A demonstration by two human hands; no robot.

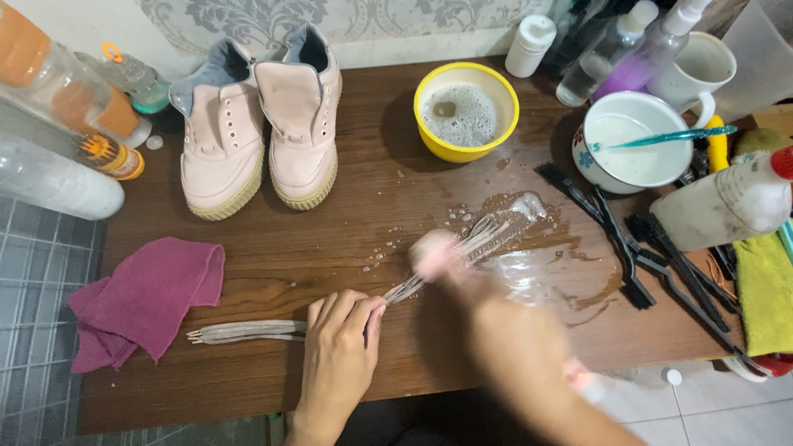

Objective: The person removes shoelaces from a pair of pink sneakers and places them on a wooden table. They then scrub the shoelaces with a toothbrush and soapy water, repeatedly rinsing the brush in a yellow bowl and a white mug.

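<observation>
Several pale shoelaces (pixel 248 332) lie stretched across the brown wooden table (pixel 281 248). My left hand (pixel 340 351) presses them down near their middle with the fingertips. My right hand (pixel 462 285) is blurred by motion and sits over the wet end of the laces, holding something I cannot make out. A puddle of soapy water (pixel 529 248) spreads under that end. A pair of pale pink sneakers (pixel 260 120) without laces stands at the back of the table.
A yellow bowl of foamy water (pixel 467 111) and a white bowl with a teal toothbrush (pixel 634 140) stand at the back right. Black brushes (pixel 628 248), bottles and a green cloth (pixel 764 289) crowd the right edge. A magenta cloth (pixel 144 297) lies left.
</observation>
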